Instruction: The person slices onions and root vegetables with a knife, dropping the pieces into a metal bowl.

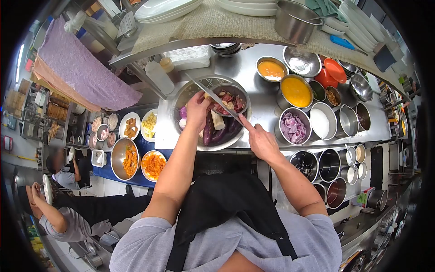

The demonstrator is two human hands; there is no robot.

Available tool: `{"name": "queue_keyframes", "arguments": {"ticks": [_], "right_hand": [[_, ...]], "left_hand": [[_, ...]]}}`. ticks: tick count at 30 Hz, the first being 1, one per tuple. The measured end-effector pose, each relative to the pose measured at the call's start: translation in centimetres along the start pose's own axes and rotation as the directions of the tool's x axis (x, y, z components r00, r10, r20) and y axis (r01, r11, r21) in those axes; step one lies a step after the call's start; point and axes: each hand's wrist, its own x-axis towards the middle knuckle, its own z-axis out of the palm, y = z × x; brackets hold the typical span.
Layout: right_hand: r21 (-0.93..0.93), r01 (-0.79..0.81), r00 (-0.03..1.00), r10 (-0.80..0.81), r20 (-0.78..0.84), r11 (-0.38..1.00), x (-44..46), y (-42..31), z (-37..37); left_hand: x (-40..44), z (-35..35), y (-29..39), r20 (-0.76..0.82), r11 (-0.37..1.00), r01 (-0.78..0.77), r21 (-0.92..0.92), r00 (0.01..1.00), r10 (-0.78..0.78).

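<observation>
A knife (217, 100) slants across a large colander (180, 97), its handle end in my closed right hand (262, 141), the index finger stretched along it. My left hand (198, 110) is beside the blade, its fingers curled on something small and pale that I cannot make out. Below the blade, a metal bowl (247, 100) with chopped reddish pieces (232, 100) rests in the colander. Dark purple eggplants (222, 134) lie nearer me, with a pale, blocky piece (218, 120) among them. A purple onion (182, 112) shows left of my left hand.
On the right stand pots of yellow liquid (297, 90), sliced purple onions (293, 128) and white contents (323, 120). A shelf with plates (167, 10) overhangs the counter. Left are a bowl of orange pieces (118, 158) and a squeeze bottle (158, 78). Two people work at far left.
</observation>
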Motion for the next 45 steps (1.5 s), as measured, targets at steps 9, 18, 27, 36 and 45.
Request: {"name": "queue_keyframes", "arguments": {"ticks": [9,18,27,36,45], "right_hand": [[-0.048,0.026,0.999,-0.027,-0.021,0.999,-0.5,-0.6,0.9],[0.022,0.001,1.000,-0.002,0.020,1.000,1.5,-1.0,0.7],[0.307,-0.072,0.987,0.024,0.159,0.949,4.7,0.2,1.3],[-0.001,0.012,1.000,-0.012,0.009,1.000,1.3,-2.0,0.1],[0.013,0.030,0.999,-0.031,0.011,0.999,0.3,-1.5,0.7]], "left_hand": [[0.1,0.0,-0.2,-0.179,1.000,0.003,0.017,0.984,0.001],[-0.7,0.1,-1.7,-0.103,0.995,0.001,-0.101,0.995,-0.011],[-1.7,0.3,-0.6,0.045,0.971,0.027,-0.236,0.999,-0.016],[-0.3,-0.2,-0.1,-0.138,0.996,-0.068,0.060,0.987,0.076],[0.0,-0.3,-0.4,-0.207,0.987,-0.079,0.140,0.973,0.107]]}}
